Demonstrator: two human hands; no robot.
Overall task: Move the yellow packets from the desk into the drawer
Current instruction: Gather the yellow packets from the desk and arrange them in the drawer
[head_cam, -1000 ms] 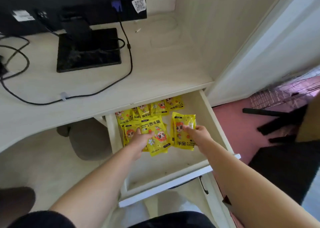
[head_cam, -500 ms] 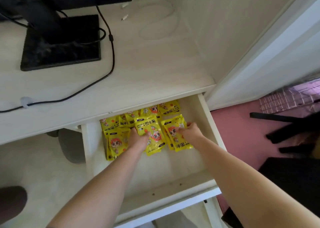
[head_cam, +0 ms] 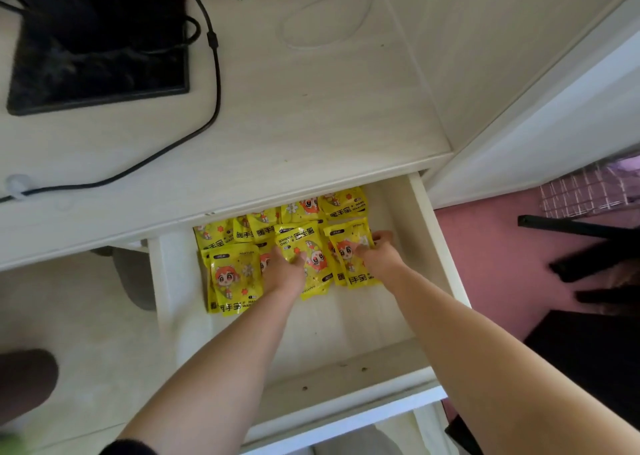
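I'm looking straight down into the open drawer (head_cam: 429, 247), pulled out below the desk (head_cam: 311, 115) edge in the middle of the frame. Both my hands are inside it. My left hand (head_cam: 284, 270) lies on a yellow packet (head_cam: 308, 257) at the drawer's centre, fingers curled around its left edge, thumb on top, gripping it. My right hand (head_cam: 379, 255), just right of centre, pinches the right edge of a second packet (head_cam: 349, 252), fingers closed over it. Both packets lie flat on the drawer floor, side by side and touching. More yellow packets (head_cam: 311, 209) sit in a row at the back of the drawer, partly tucked under the desk edge, and another stack (head_cam: 230, 278) lies toward the drawer's left. The near half of the drawer floor is bare pale wood. In the upper left of the frame a black monitor base (head_cam: 100, 70) sits on the desk, with a black cable (head_cam: 214, 84) looping down from it.
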